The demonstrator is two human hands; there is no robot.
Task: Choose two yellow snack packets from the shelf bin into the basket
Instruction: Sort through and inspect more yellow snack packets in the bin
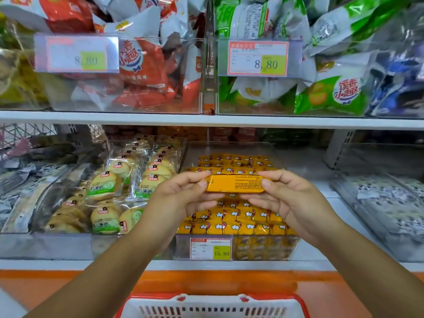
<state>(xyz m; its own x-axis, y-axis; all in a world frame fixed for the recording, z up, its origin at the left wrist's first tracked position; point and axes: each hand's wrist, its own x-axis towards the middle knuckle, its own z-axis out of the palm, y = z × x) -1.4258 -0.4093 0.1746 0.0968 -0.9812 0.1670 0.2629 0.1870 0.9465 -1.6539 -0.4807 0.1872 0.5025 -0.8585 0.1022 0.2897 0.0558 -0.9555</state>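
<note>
A yellow snack packet [234, 183] is held level above the clear shelf bin [261, 247], its printed back side facing me. My left hand [183, 195] pinches its left end between thumb and fingers. My right hand [289, 198] pinches its right end the same way. The bin below holds several rows of matching yellow packets [238, 222] and carries a 15.80 price tag [210, 248]. The basket [213, 305], white mesh with a red rim, sits at the bottom edge of the view, below my forearms; its inside is mostly out of view.
Left of the yellow bin lies a bin of round biscuit packs [110, 191]. Right of it is a bin of black-and-white packets [390, 203]. The upper shelf [206, 120] holds bins of red bags [142, 65] and green bags [328, 92].
</note>
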